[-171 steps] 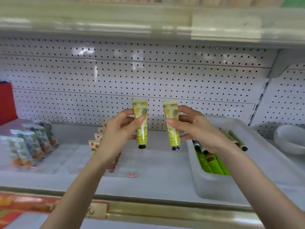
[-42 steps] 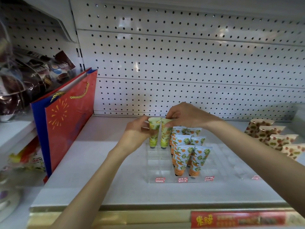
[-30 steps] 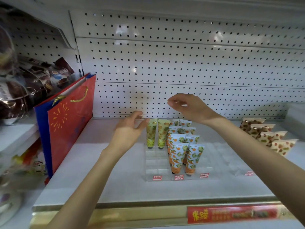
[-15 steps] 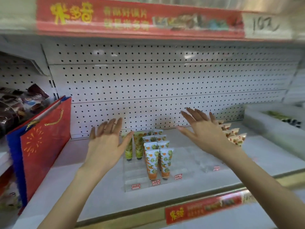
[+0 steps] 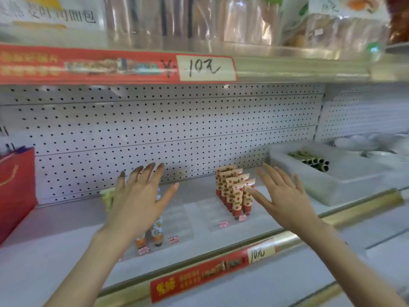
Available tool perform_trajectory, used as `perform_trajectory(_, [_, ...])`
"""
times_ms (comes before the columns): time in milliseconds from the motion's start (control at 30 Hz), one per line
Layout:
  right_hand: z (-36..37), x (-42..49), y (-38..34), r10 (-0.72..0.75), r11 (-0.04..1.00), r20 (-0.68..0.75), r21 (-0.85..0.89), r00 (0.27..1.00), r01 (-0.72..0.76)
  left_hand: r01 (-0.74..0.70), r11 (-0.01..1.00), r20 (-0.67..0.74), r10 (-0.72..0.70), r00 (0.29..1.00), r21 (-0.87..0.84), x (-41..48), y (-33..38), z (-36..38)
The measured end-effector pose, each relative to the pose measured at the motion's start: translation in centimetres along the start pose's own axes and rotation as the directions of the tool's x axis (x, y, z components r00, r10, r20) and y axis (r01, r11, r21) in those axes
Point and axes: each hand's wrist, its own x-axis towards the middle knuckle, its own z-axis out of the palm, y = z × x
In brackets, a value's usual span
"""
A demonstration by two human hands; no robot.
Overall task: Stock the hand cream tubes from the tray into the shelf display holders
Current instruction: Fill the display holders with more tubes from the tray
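My left hand (image 5: 141, 196) hovers with fingers spread over a clear display holder (image 5: 177, 220), holding nothing. It hides most of the orange-patterned tubes (image 5: 157, 229) standing there; a yellow-green tube (image 5: 107, 197) peeks out at its left. My right hand (image 5: 285, 196) is also spread and empty, just right of a second clear holder (image 5: 212, 216) filled with several red strawberry-patterned tubes (image 5: 234, 189). The white tray (image 5: 327, 187) sits on the shelf at the right, with green tubes (image 5: 309, 158) lying in it.
A red gift bag (image 5: 15, 191) stands at the shelf's left end. White bowls (image 5: 376, 145) sit beyond the tray. The perforated back panel (image 5: 177, 134) rises behind, and an upper shelf edge with a red price strip (image 5: 110, 65) overhangs.
Both hands set the two yellow-green tubes into the left holder, let go and opened. The view has since swung right, and both hands have drifted right toward the tray.
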Motion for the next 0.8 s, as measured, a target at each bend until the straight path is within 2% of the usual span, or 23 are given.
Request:
perform_trajectory(333, [-1.6,-4.1,11.5,0.038,0.999,0.045,0.012,0.998,-0.038,-0.010,0.997,0.033,0.013,0.999,-0.078,-0.8,12.6,1.4])
perform_trajectory(567, [-1.5,-4.5,16.4,0.046,0.999,0.053,0.019,0.998,-0.047,-0.097,0.984,0.039,0.104,0.994,-0.146,-0.3,19.6,2.5])
perform_trajectory(800, [-1.5,-1.7,18.5,0.068,0.996,0.068,0.061,0.995,-0.072,-0.162,0.972,0.056,0.174,0.983,-0.167,3.4,22.8,4.0])
